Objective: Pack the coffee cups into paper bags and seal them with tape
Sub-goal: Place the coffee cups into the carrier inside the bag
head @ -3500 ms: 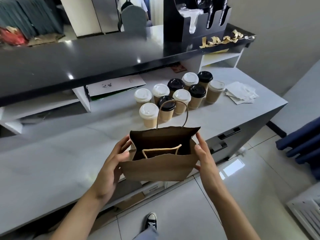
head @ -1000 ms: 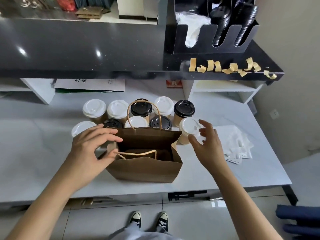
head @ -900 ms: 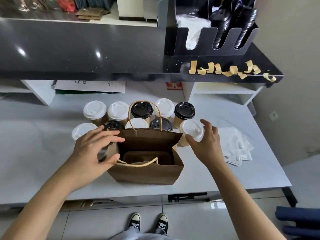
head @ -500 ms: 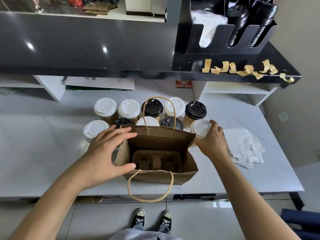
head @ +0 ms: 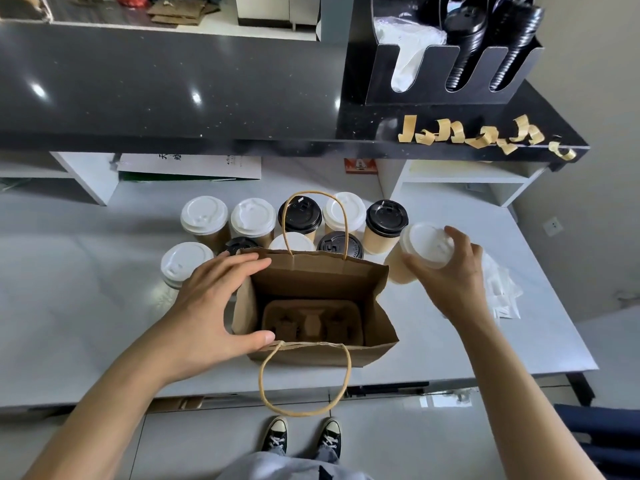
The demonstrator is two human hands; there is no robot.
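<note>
An open brown paper bag (head: 377, 327) stands at the front edge of the grey counter (head: 69, 306), with a cardboard cup carrier (head: 311, 322) in its bottom. My left hand (head: 214, 306) spans the bag's left rim, thumb on the near edge and fingers on the far edge. My right hand (head: 450, 275) grips a tilted white-lidded coffee cup (head: 422, 247) just right of the bag. Several more cups with white and black lids (head: 301, 216) stand behind the bag. Curled tape strips (head: 481, 136) stick to the black shelf's edge.
A black upper shelf (head: 173, 91) overhangs the counter's back and carries a lid holder (head: 450, 64). White napkins (head: 502, 292) lie on the counter behind my right hand. White shelf dividers (head: 86, 174) stand under the shelf. My shoes (head: 301, 438) show on the tiled floor.
The bag was set down on the counter and its near handle fell outward over the edge. My right hand reached the rightmost white-lidded cup, closed round it and tipped it towards the bag.
</note>
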